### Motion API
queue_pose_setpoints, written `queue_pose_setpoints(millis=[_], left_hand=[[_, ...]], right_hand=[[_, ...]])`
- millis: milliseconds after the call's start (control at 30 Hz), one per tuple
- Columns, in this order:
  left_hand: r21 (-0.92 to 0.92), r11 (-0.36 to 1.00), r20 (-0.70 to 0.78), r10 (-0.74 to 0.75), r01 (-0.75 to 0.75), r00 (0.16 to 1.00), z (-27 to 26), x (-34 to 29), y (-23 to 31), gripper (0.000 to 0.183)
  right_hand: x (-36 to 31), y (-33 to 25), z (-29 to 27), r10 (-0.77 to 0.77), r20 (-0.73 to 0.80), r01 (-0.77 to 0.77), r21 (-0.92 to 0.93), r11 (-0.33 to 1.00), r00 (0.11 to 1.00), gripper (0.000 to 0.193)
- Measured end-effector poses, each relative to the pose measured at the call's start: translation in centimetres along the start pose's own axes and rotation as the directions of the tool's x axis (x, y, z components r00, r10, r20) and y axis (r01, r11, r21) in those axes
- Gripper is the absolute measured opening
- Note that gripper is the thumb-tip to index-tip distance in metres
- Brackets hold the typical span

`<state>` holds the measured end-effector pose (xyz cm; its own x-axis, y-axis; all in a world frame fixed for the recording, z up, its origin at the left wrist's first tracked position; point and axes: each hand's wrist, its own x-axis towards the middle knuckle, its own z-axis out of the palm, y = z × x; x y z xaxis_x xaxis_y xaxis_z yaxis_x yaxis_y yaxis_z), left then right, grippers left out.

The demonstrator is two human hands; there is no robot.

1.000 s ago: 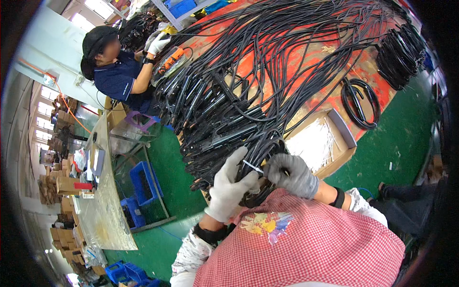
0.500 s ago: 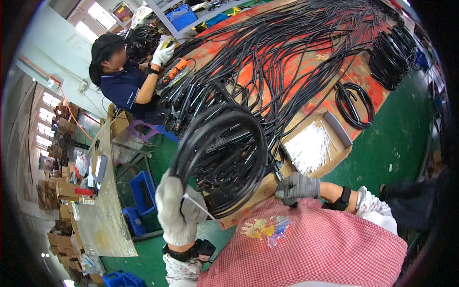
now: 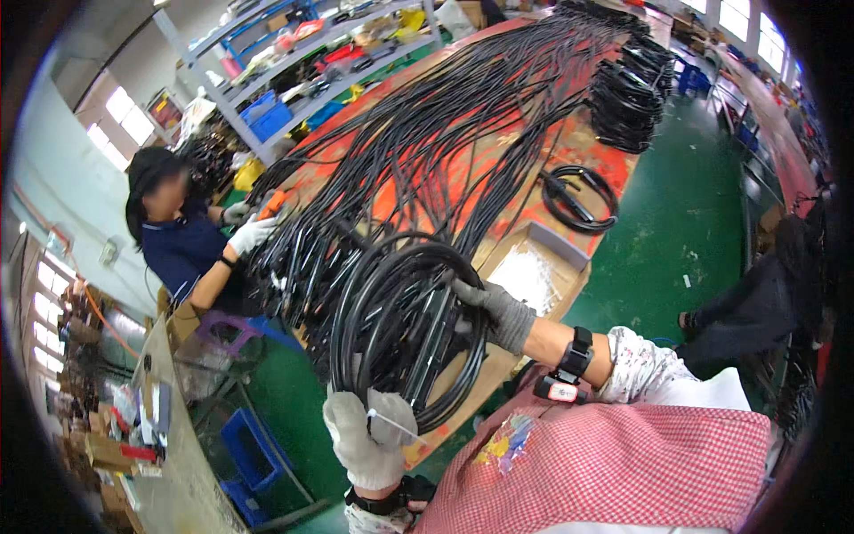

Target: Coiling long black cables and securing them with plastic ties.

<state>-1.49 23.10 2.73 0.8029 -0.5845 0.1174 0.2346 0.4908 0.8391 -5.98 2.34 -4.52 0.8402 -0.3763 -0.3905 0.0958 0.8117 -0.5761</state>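
Observation:
My left hand point(image 3: 369, 442), in a white knit glove, is closed around the lower left of a large coil of black cable point(image 3: 345, 311). A thin white cable tie point(image 3: 397, 426) sticks out from between its fingers and points right. My right hand point(image 3: 500, 313), in a grey glove, grips the coil's upper right side, thumb on top; some fingers are hidden behind the strands. The coil is held upright above a heap of black cable ends point(image 3: 289, 267) on the table. Through its ring shows a straight black piece, whose link to the coil I cannot make out.
An open cardboard box point(image 3: 569, 245) of white cable ties point(image 3: 525, 278) stands right of the coil. Beyond lie a tied coil point(image 3: 583, 214) and stacked coils point(image 3: 623, 107). Long black cables point(image 3: 418, 116) cover the red-stained table. A co-worker point(image 3: 187, 245) in white gloves handles cables at left.
My right hand has come up from beside the apron onto the coil. The left hand has moved down and slightly right with it. The view has turned, and the co-worker's hands have lowered.

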Motion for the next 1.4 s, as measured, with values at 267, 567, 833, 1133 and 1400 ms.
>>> queue_pose_setpoints(millis=[267,567,833,1133,1400], left_hand=[[0.029,0.938,-0.073,-0.342,0.345,0.937,6.5,5.0,-9.3,0.032],[0.902,0.322,0.425,-0.542,-0.288,0.725,21.9,14.5,-28.8,0.037],[0.699,0.202,-0.280,-0.806,0.686,0.522,26.8,16.7,-43.0,0.056],[0.670,-0.158,-0.557,-0.753,0.725,0.350,28.5,18.5,-41.8,0.057],[0.561,-0.063,-0.522,-0.801,0.825,0.293,27.6,19.5,-42.4,0.054]], right_hand=[[-0.6,-9.7,-11.5,-0.100,-0.179,0.005,-0.469,0.883,0.979,0.035],[6.4,-36.7,-25.3,-0.325,0.108,0.109,-0.994,-0.014,0.939,0.035],[20.3,-37.9,-34.9,-0.025,0.198,0.156,-0.837,-0.525,0.980,0.041],[20.9,-34.6,-36.3,-0.135,0.538,0.447,-0.795,-0.410,0.832,0.034],[21.6,-35.0,-36.5,-0.234,0.379,0.300,-0.902,-0.311,0.895,0.042]])
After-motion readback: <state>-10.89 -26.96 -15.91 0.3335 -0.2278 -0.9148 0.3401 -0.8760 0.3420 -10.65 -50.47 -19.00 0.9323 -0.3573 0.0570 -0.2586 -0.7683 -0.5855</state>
